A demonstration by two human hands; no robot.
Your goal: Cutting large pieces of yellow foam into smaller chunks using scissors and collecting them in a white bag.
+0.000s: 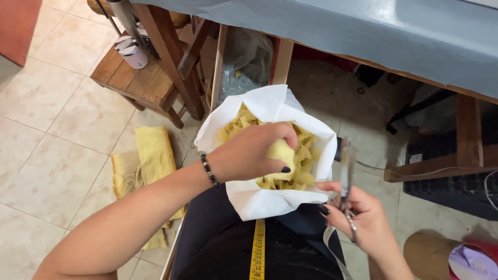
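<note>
Now the left hand [254, 153] squeezes yellow foam [280, 154] into the white bag [259, 199]; at four o'clock, the right hand [363, 220] grips scissors [346, 181].

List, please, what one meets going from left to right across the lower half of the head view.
Yellow cloth on the floor → left hand → white bag of yellow pieces → scissors in the right hand → purple-topped container.

The left forearm is reaching from seven o'clock toward two o'clock, the wrist bending downward. The left hand [254, 153] is curling shut, knuckles up, thumb tucking underneath at four o'clock. The right hand [363, 218] is sitting low at four o'clock, palm facing up, fingers folding loosely closed, the wrist running off toward five o'clock.
</note>
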